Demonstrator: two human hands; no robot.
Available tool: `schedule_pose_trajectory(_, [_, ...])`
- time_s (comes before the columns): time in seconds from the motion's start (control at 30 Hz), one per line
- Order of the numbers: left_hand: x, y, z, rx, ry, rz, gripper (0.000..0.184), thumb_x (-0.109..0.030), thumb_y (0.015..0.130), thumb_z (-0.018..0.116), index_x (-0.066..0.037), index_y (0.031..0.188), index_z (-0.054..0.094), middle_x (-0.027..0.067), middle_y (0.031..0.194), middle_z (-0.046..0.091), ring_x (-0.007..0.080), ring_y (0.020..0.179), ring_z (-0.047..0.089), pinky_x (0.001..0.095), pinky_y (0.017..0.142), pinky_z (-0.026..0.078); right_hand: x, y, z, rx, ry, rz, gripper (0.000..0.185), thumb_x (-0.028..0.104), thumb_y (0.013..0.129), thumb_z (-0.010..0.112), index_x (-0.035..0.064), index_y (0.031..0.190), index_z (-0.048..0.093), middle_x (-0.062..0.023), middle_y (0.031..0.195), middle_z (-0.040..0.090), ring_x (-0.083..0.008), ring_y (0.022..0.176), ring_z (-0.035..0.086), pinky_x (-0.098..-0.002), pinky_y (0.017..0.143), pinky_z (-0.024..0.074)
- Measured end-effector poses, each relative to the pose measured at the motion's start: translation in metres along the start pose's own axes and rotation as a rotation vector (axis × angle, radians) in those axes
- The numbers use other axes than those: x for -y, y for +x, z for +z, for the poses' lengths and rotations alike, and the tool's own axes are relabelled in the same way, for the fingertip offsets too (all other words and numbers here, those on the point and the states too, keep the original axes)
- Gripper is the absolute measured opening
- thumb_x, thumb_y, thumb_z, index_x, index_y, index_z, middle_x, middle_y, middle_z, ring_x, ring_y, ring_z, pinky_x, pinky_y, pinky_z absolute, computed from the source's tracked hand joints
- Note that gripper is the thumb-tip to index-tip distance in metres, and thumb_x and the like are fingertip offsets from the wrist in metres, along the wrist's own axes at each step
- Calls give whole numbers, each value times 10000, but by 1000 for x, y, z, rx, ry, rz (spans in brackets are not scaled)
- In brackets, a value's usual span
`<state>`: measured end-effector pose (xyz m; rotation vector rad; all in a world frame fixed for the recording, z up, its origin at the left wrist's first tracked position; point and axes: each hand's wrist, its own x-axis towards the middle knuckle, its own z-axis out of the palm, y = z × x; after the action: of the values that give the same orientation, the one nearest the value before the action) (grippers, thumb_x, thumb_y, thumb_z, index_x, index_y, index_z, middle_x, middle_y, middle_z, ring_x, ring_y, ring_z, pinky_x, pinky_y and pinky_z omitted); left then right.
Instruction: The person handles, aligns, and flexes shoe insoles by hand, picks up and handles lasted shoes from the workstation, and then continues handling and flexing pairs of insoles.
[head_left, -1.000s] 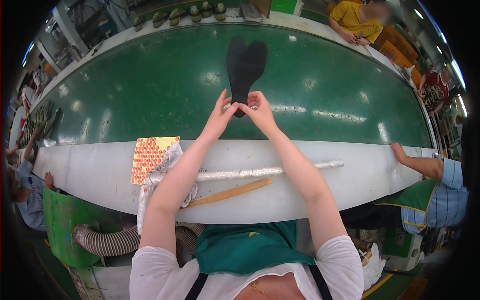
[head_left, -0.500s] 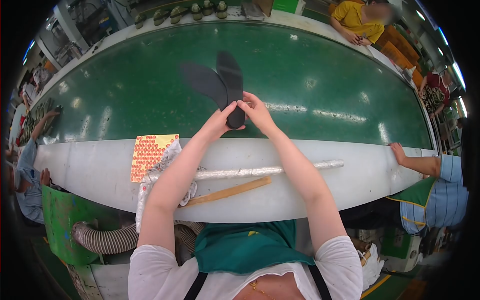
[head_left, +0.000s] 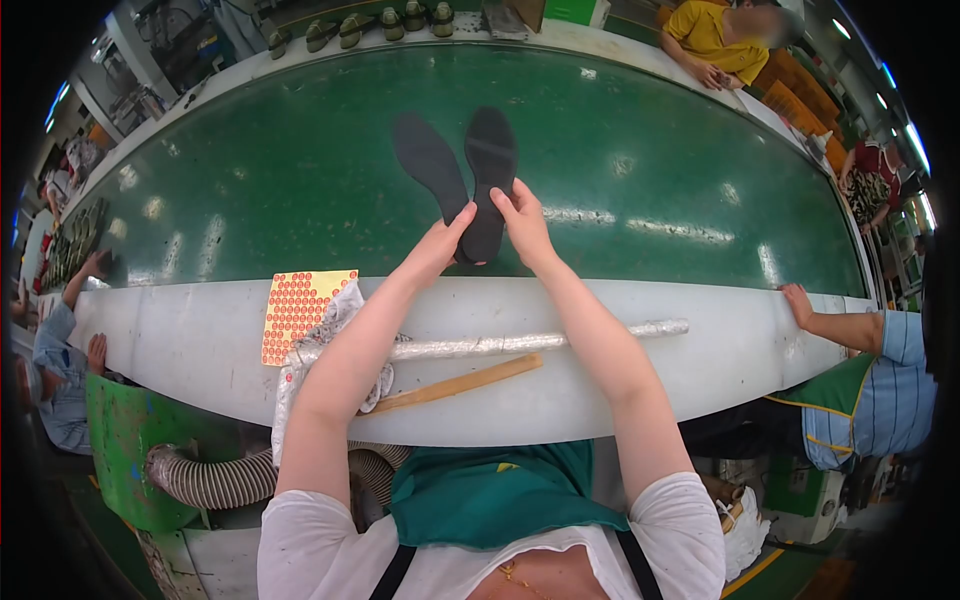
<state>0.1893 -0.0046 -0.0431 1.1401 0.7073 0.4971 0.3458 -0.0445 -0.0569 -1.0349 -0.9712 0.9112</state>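
Note:
Two dark insoles are held upright over the green surface, side by side and fanned apart at their wide ends. My left hand (head_left: 440, 245) grips the narrow lower part of the left insole (head_left: 428, 160). The right insole (head_left: 491, 150) is pinched by my right hand (head_left: 522, 222), with the thumb on its face. The lower ends of both insoles meet between my hands, where my left fingers are mostly hidden behind them.
A sheet of red stickers (head_left: 295, 305), a wrapped tube (head_left: 480, 346) and a wooden strip (head_left: 465, 382) lie on the white ledge (head_left: 200, 320). Co-workers sit at both sides; another in yellow (head_left: 712, 40) is across. Shoes (head_left: 355, 30) line the far edge.
The insoles went from overlapping to fanned out to standing side by side. My right hand has shifted onto the right insole. The left co-worker's arm has moved.

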Motion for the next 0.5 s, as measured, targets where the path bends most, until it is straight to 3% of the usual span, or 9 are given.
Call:
schedule_pose_trajectory(0.13, [-5, -4, 3, 5, 160, 128, 686, -410, 899, 566, -27, 1401, 300, 80, 1060, 580, 150, 883, 607, 308, 722, 541, -5, 4, -4, -82, -240, -131, 341, 190, 939, 515, 22, 1235, 525, -49, 1079, 576, -81, 815, 532, -241, 678, 468])
schedule_pose_trajectory(0.27, [-4, -2, 0, 47, 213, 134, 750, -386, 857, 632, -31, 1415, 278, 79, 1072, 579, 144, 907, 600, 302, 721, 537, 7, -5, -1, 55, -174, -129, 386, 238, 956, 456, 47, 1286, 515, -60, 1117, 555, -88, 785, 527, -223, 602, 474])
schedule_pose_trajectory(0.43, [4, 3, -11, -4, 15, 12, 800, -389, 813, 666, -45, 1421, 276, 66, 1113, 551, 140, 973, 564, 328, 824, 491, 4, 3, -9, 175, -14, -18, 391, 263, 957, 437, 73, 1290, 519, -78, 1239, 511, -103, 851, 541, -220, 562, 478])
schedule_pose_trajectory(0.5, [9, 9, -21, 5, -9, -44, 828, -377, 804, 671, -50, 1433, 242, 62, 1151, 537, 139, 1018, 548, 338, 893, 468, 6, 2, -8, 146, -77, 35, 385, 233, 938, 484, 75, 1288, 521, -98, 1328, 456, -108, 879, 548, -218, 606, 494])
